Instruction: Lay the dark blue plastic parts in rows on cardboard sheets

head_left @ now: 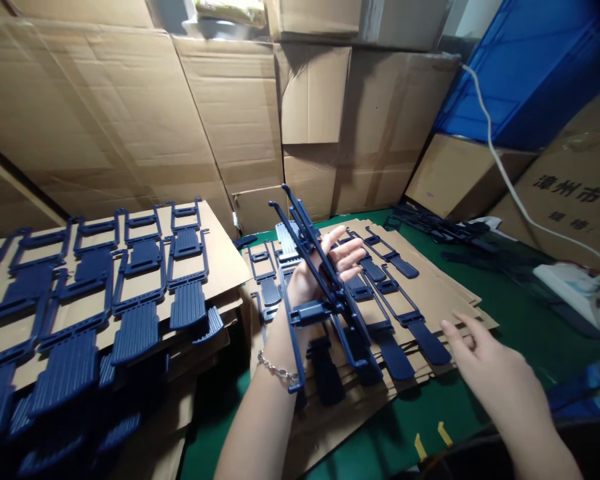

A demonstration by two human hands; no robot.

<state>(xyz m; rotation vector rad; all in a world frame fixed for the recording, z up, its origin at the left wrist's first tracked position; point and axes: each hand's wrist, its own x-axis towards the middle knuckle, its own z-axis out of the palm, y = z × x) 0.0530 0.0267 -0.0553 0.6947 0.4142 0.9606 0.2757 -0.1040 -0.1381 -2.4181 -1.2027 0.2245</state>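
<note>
My left hand (347, 257), with a chain bracelet (280, 369) at its wrist, is raised palm up over a stack of cardboard sheets (445, 293). It holds several dark blue plastic frames (313, 240) with long bars and hooked ends. They lie across the palm and wrist, and its fingers stretch out beyond them. My right hand (497, 373) hovers by the right edge of the sheets, thumb and forefinger apart, with nothing visible in it. Similar blue frames with ribbed flat paddles (433, 343) lie in rows on the top sheet, partly hidden behind my left hand.
On the left, another cardboard stack (220, 233) carries rows of blue frames (187, 267) overhanging its edge. Cardboard boxes (230, 100) wall the back. Loose dark parts (430, 223), a white cable (505, 167) and a blue crate (525, 73) are at right. Yellow marks (420, 447) show on the green table (350, 460).
</note>
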